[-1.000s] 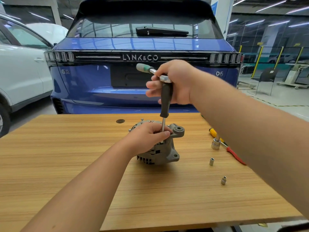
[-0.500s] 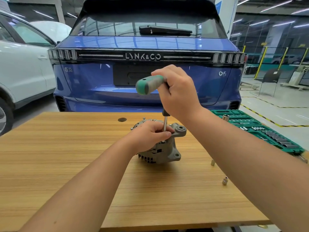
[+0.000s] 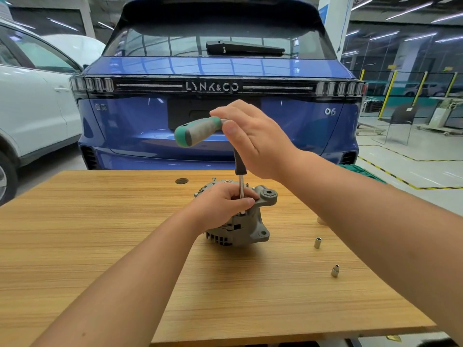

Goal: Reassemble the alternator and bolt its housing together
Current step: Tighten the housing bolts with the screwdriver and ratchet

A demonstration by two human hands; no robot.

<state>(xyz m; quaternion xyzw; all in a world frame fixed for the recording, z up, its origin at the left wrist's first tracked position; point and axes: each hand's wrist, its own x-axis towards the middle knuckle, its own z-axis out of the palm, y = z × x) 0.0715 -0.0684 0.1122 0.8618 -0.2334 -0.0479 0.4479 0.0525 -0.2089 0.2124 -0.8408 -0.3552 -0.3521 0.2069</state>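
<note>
Gripping the heavy, rigid alternator (image 3: 240,221) housing, your left hand (image 3: 223,206) steadies it; your right hand (image 3: 253,139) clasps the ratchet (image 3: 200,131).

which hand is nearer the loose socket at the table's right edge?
Left. The left hand grips the alternator on the table, left of the socket. The right hand is raised above the alternator, on the ratchet handle.
</note>
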